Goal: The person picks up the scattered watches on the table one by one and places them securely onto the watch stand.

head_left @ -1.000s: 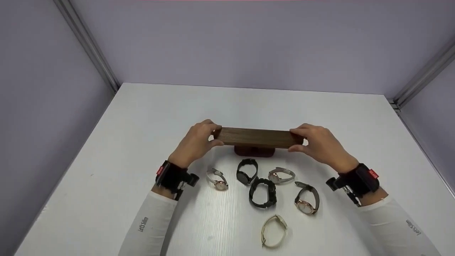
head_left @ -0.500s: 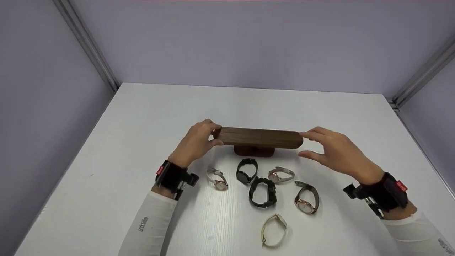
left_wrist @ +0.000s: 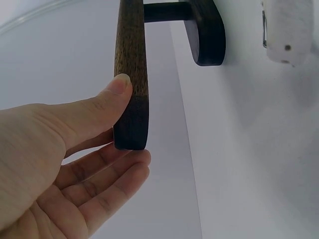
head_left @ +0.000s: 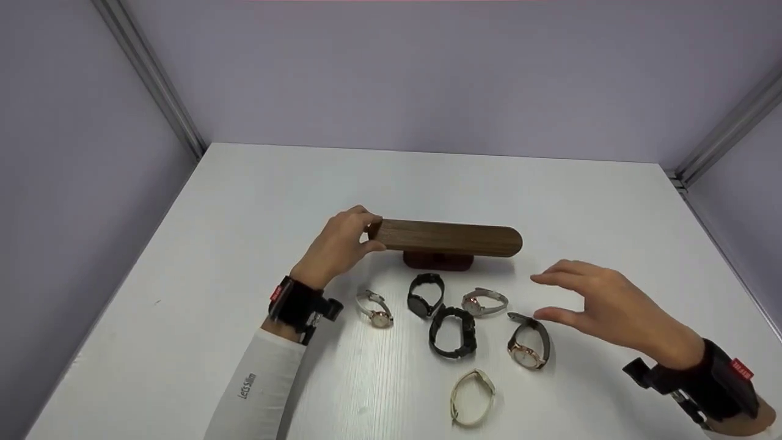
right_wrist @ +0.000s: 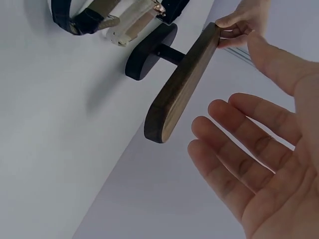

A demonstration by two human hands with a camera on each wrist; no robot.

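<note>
White table carries everything. Wooden watch stand, a dark crossbar on a short post and oval base, stands upright at table centre. Left hand grips the bar's left end, thumb on the near face, fingers curled behind. Right hand holds nothing, fingers relaxed and spread, hovering off the table, clear of the bar's right end and just right of the rose-gold watch. Nearer the person than the gripped bar lie five more: black chunky watch, black smartwatch, cream-strap watch, grey-strap watch, small silver watch.
</note>
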